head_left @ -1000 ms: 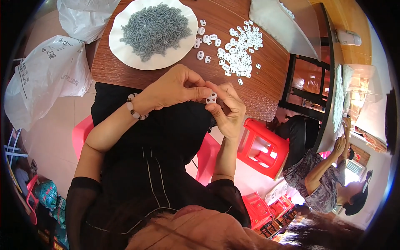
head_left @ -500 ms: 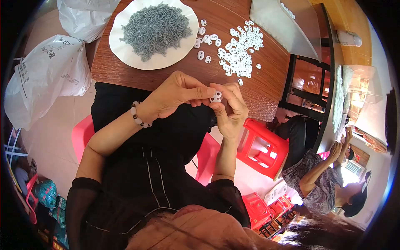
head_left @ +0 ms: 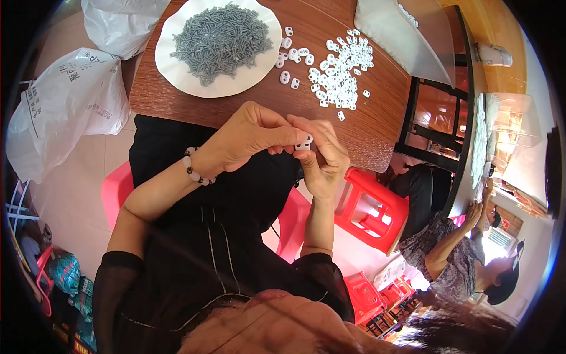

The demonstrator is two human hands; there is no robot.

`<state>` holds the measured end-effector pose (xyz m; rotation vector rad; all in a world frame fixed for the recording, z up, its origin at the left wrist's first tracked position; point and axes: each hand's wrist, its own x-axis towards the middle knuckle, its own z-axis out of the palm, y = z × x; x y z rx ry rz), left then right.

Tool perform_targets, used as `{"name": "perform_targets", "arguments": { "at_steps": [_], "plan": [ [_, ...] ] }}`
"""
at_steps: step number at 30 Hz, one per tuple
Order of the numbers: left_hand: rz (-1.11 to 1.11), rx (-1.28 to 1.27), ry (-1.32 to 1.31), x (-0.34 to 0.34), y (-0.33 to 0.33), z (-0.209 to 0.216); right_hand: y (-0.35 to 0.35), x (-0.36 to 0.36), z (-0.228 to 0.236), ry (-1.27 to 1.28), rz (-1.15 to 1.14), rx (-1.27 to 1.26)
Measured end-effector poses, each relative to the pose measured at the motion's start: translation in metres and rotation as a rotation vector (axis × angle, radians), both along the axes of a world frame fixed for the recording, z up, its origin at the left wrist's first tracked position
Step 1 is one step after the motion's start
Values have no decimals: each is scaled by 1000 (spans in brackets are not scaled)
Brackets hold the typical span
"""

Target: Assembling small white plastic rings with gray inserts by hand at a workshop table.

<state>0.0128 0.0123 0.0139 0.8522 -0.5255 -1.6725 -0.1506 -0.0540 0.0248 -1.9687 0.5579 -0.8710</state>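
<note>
Both my hands meet in front of the table's near edge, over my lap. My right hand (head_left: 323,154) is closed, pinching a small white plastic piece with round holes (head_left: 302,146) between thumb and fingers. From the other side, my left hand (head_left: 254,137) is closed too, its thumb tip against the upper part of that piece. Whether anything else sits between the left fingertips is hidden. Beyond the hands lies a heap of similar white pieces (head_left: 339,82). Left of it stands a white scalloped plate (head_left: 169,64) piled with short, thin grey ridged parts (head_left: 224,41).
The brown wooden table (head_left: 271,94) spans the top. White plastic bags (head_left: 65,112) stand at its left. A red stool (head_left: 371,209) is right of my lap. A translucent bin (head_left: 407,41) lies at the back right. A co-worker (head_left: 451,253) sits at far right.
The white piece has shifted slightly down and tilted between my fingers. My left thumb now covers more of its upper part. The heap and plate stay put.
</note>
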Motion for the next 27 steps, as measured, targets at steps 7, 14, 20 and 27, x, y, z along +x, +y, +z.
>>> {"name": "perform_targets", "arguments": {
  "at_steps": [7, 14, 20, 27],
  "plan": [
    [60, 15, 27, -5, 5, 4, 5, 1, 0, 16, -43, -64],
    [54, -2, 37, -4, 8, 2, 6, 4, -4, -12, -60, -60],
    [53, -10, 44, -5, 8, 1, 7, 3, -7, -31, -69, -71],
    [74, 9, 25, -9, 7, -1, 10, 3, -9, -16, -132, -118]
  ]
}}
